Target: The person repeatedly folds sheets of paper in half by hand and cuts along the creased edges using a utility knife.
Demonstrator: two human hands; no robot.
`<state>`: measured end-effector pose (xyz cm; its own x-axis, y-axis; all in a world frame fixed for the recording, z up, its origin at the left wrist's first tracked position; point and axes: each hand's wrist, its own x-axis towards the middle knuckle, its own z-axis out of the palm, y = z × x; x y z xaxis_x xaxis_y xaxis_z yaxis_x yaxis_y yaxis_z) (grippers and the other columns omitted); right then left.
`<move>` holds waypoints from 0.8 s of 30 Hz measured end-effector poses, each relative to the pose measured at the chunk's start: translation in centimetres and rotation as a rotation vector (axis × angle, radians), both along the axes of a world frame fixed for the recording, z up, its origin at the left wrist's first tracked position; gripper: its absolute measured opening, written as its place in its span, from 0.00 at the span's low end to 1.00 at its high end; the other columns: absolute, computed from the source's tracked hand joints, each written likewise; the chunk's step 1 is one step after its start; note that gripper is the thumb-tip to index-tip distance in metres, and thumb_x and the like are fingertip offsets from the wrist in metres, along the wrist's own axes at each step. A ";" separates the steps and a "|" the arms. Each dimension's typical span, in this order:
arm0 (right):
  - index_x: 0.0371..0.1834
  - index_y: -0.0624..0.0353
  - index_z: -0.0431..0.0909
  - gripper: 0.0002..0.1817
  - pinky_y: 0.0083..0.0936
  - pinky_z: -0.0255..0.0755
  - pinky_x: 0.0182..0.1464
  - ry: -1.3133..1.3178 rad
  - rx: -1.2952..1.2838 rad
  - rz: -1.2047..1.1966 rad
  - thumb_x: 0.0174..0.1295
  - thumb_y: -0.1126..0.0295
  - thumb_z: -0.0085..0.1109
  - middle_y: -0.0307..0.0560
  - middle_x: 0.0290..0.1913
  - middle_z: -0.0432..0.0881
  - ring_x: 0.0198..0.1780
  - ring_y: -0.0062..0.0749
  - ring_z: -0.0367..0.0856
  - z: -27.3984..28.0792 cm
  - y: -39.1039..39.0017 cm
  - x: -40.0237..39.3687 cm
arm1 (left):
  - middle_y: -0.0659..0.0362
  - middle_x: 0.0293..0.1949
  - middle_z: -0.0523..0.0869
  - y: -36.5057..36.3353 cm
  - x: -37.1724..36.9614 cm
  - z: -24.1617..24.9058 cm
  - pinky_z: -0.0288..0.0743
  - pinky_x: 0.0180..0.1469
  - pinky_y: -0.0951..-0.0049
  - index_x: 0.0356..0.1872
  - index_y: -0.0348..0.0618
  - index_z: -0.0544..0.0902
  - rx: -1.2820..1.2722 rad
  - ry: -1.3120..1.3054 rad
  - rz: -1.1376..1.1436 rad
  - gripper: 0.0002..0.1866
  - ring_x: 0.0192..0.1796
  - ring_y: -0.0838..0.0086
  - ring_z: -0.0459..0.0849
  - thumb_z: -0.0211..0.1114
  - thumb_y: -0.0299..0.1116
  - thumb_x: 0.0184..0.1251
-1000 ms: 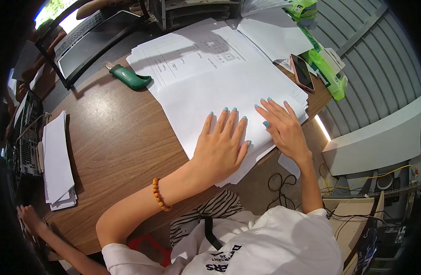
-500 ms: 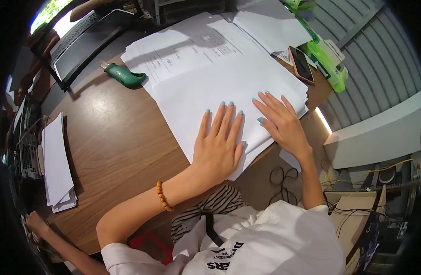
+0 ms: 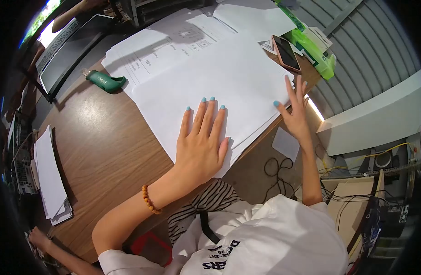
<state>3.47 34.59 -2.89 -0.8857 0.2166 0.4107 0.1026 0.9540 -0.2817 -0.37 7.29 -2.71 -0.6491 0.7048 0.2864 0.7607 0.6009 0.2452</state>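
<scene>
A broad stack of white paper sheets (image 3: 187, 82) covers the middle of the wooden desk, its lower part blank and its upper left printed with text and diagrams. My left hand (image 3: 202, 142) lies flat on the near part of the stack, fingers spread a little and pointing away from me. At the stack's right edge is my right hand (image 3: 295, 103), thumb apart from the raised fingers, fingertips by the uneven sheet corners. Just beyond those fingers, a phone (image 3: 286, 54) rests at the right side of the papers. Neither hand grips anything.
A green-handled cutter (image 3: 106, 82) lies left of the stack. Further left are more folded papers (image 3: 51, 172) and a laptop (image 3: 75, 50). A green tissue pack (image 3: 311, 52) sits at the back right. Another person's hand (image 3: 40, 239) shows at lower left. Cables (image 3: 279, 176) hang below the desk's edge.
My right hand has moved off the top sheet, right and away from me, to the stack's edge. My left hand stays flat on the paper. The view has shifted slightly.
</scene>
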 end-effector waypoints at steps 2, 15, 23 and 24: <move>0.71 0.42 0.53 0.36 0.61 0.33 0.68 0.006 -0.037 -0.070 0.59 0.67 0.57 0.53 0.74 0.41 0.74 0.56 0.37 -0.8 2.3 -0.4 | 0.47 0.68 0.57 -0.1 0.0 -0.1 0.41 0.71 0.55 0.67 0.40 0.57 -0.001 0.001 -0.002 0.31 0.72 0.58 0.52 0.48 0.40 0.65; 0.57 0.57 0.72 0.22 0.71 0.39 0.62 -0.150 0.169 0.236 0.58 0.63 0.54 0.54 0.67 0.61 0.71 0.55 0.51 1.7 -13.1 6.2 | 0.41 0.70 0.47 -1.6 -3.2 1.7 0.30 0.71 0.52 0.67 0.38 0.56 0.096 -0.599 -0.235 0.24 0.74 0.52 0.39 0.32 0.37 0.73; 0.48 0.51 0.80 0.23 0.69 0.42 0.63 -0.090 0.047 0.530 0.54 0.50 0.59 0.49 0.70 0.57 0.71 0.55 0.49 1.2 -19.2 7.4 | 0.53 0.73 0.38 -1.9 -3.8 1.7 0.22 0.72 0.63 0.71 0.48 0.47 0.017 -0.674 -0.272 0.35 0.74 0.68 0.29 0.13 0.56 0.69; 0.48 0.51 0.80 0.23 0.69 0.42 0.63 -0.085 0.050 0.525 0.54 0.50 0.59 0.49 0.70 0.57 0.71 0.55 0.49 1.3 -18.8 7.5 | 0.53 0.73 0.38 -1.9 -3.9 1.7 0.22 0.72 0.63 0.71 0.48 0.47 0.015 -0.668 -0.278 0.35 0.74 0.68 0.29 0.13 0.56 0.69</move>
